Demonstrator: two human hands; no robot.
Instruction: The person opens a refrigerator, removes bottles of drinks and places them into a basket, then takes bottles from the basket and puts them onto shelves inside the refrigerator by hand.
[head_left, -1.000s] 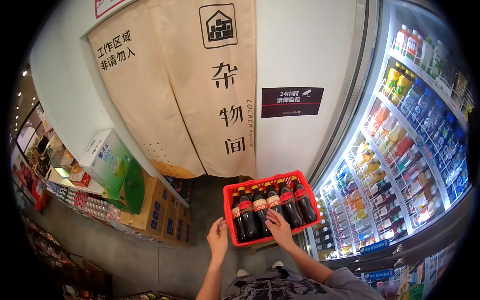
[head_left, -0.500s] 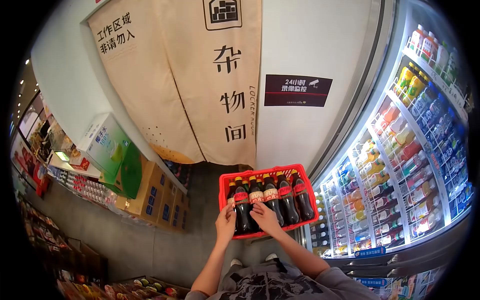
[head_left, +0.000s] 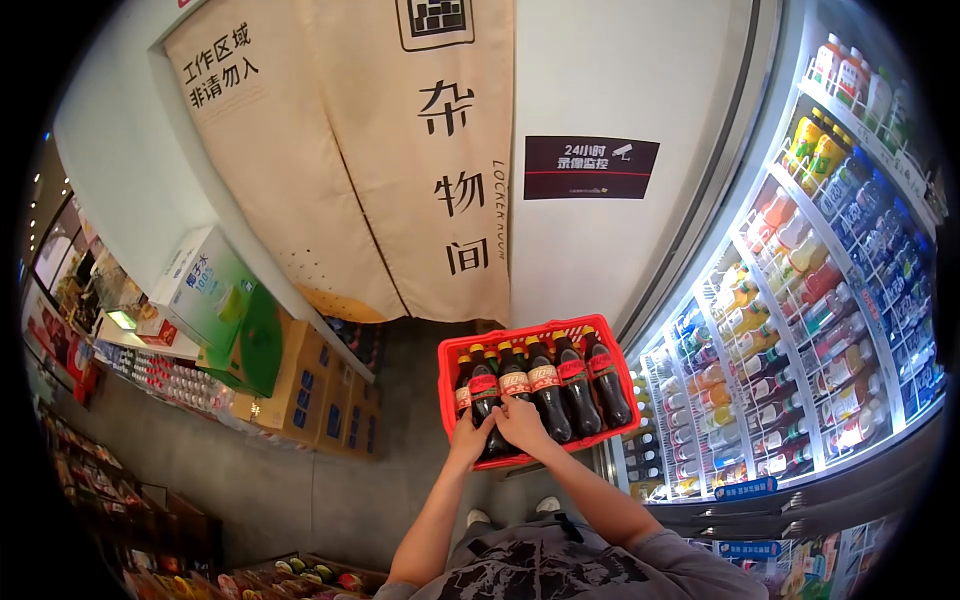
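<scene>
A red basket (head_left: 632, 400) holds several dark bottles (head_left: 553, 408) with yellow caps and red or beige labels, lying side by side. Over the left part of the basket, my left hand (head_left: 470, 438) and my right hand (head_left: 520, 422) are close together, fingertips nearly meeting on the lower part of the bottles. The fingers of both hands are bent inward and pressed together. What lies between the fingertips, if anything, is too small to make out.
On the right is a lit drinks cooler (head_left: 790, 320) full of bottles. Cartons (head_left: 300, 390) and a green-white box (head_left: 215, 300) stand on the left. A beige curtain (head_left: 350, 160) hangs ahead; packaged goods (head_left: 290, 578) line the lower left.
My hands have moved together over the bottles; the left came in from beside the basket and the right shifted left. The basket and surroundings sit slightly higher in view.
</scene>
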